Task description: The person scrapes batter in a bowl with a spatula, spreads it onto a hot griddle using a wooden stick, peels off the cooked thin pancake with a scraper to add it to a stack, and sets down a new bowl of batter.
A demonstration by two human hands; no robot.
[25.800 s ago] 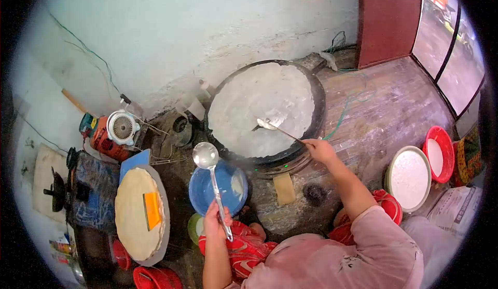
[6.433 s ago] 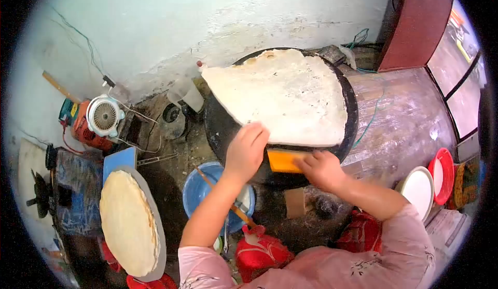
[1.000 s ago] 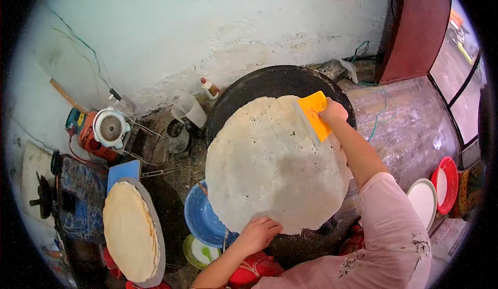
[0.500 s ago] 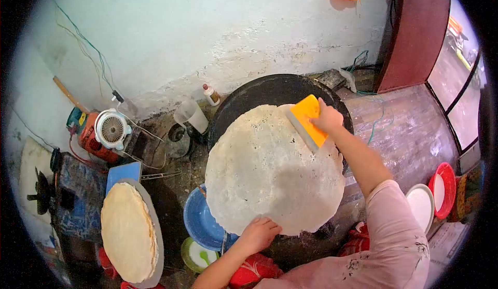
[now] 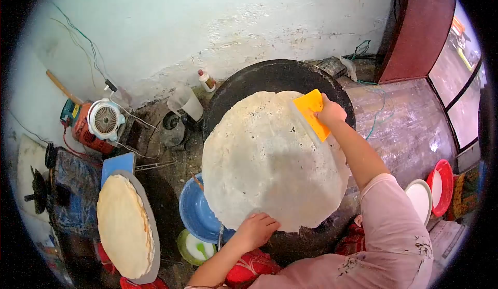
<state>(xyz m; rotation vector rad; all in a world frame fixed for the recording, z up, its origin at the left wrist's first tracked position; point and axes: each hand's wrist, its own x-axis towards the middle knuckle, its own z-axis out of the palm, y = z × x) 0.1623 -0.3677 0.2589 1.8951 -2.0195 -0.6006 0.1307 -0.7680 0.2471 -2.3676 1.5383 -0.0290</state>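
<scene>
A large, thin, round flatbread [image 5: 249, 170] lies over a black round griddle [image 5: 249, 81] and overhangs its near side. My right hand [image 5: 332, 114] is closed around an orange-yellow scraper [image 5: 311, 110], whose broad edge rests on the flatbread's upper right part. At the near rim of the sheet, my left hand [image 5: 256, 231] has its fingers bent over the edge and appears to grip it; the thumb is hidden.
On the left, a stack of flatbreads [image 5: 124, 227] lies on a grey round board [image 5: 151, 211]. A blue basin [image 5: 194, 211] and a green bowl [image 5: 189, 245] with a green spoon stand near the griddle. Behind are a clear jug [image 5: 185, 102], a bottle [image 5: 206, 80] and a blower [image 5: 106, 119].
The flatbread's right edge has shifted slightly right relative to the griddle. My right hand and the scraper stay at its upper right; my left hand keeps to the near edge. The view has tilted slightly.
</scene>
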